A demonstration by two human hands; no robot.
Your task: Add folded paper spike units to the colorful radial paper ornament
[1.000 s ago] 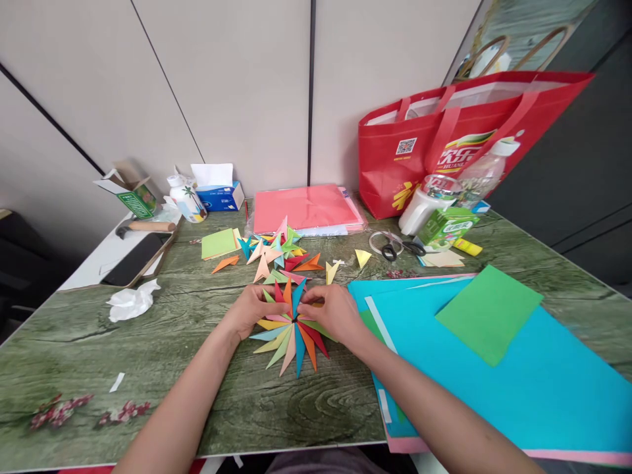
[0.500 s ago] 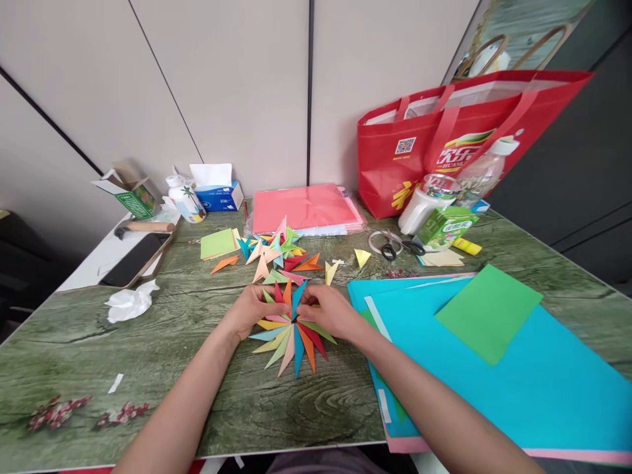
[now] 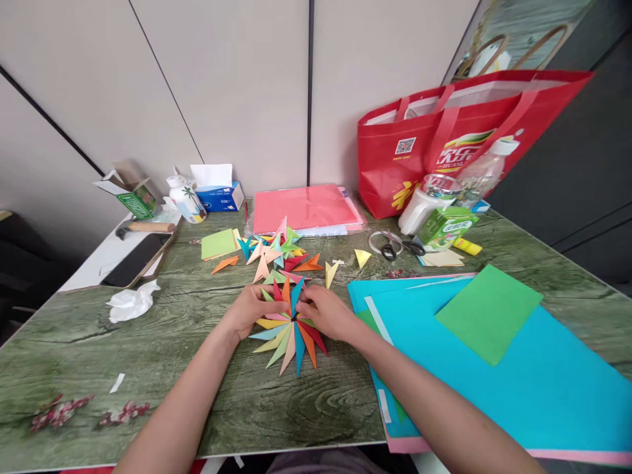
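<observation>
A many-pointed paper star [image 3: 286,339] of folded pieces in blue, orange, red, green, yellow and pink lies near the middle of the table. My left hand [image 3: 248,309] grips its upper left points, thumb on top near the orange and red ones. On the upper right, my right hand [image 3: 326,311] pinches the star beside a blue point, its fingertips close to the centre. Just beyond the hands is a heap of loose folded paper pieces [image 3: 276,250] in mixed colours. Some of the star's right-hand points are hidden under my right hand.
Blue paper sheets [image 3: 444,342] with a green square [image 3: 491,313] cover the right side. Behind are scissors [image 3: 395,249], a green box [image 3: 447,227], a red bag [image 3: 395,151] and a pink pack [image 3: 303,207]. To the left are a crumpled tissue [image 3: 133,301] and a phone [image 3: 135,259].
The star has shifted slightly within my fingers, and its right points are more covered by my right hand. Both hands keep nearly the same place and hold.
</observation>
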